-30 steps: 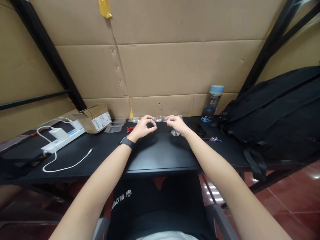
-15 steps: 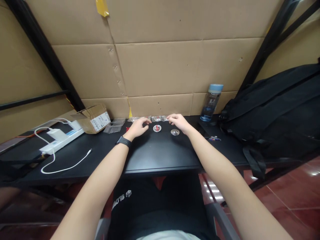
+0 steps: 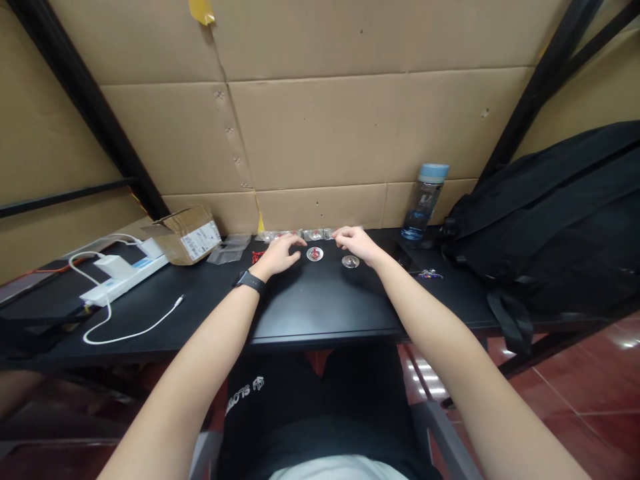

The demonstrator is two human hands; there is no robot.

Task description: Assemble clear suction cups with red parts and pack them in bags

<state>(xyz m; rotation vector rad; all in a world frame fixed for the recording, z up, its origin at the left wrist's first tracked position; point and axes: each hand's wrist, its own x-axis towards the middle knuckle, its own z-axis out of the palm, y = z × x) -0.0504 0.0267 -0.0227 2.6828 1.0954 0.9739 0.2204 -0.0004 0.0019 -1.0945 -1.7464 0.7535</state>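
Note:
My left hand (image 3: 280, 255), with a dark watch on its wrist, is just left of a small round white-rimmed disc (image 3: 315, 254) with a red piece in its middle. Its thumb is spread from the fingers and nothing shows between them. My right hand (image 3: 357, 245) has its fingers bent and drawn together above the back of the table. Whatever the fingertips hold, if anything, is too small to tell. A clear round disc (image 3: 351, 262) lies just below that hand. Some red cord (image 3: 257, 257) lies beside my left hand, partly hidden by it.
Small clear packets (image 3: 315, 235) line the back of the black table (image 3: 320, 307). At left are plastic bags (image 3: 230, 249), a cardboard box (image 3: 187, 237) and a power strip (image 3: 125, 280). At right are a small colourful trinket (image 3: 430, 274), a water bottle (image 3: 424, 203) and a black backpack (image 3: 555, 227).
The view has shifted slightly. Both hands stay in nearly the same places, and the two discs lie where they were.

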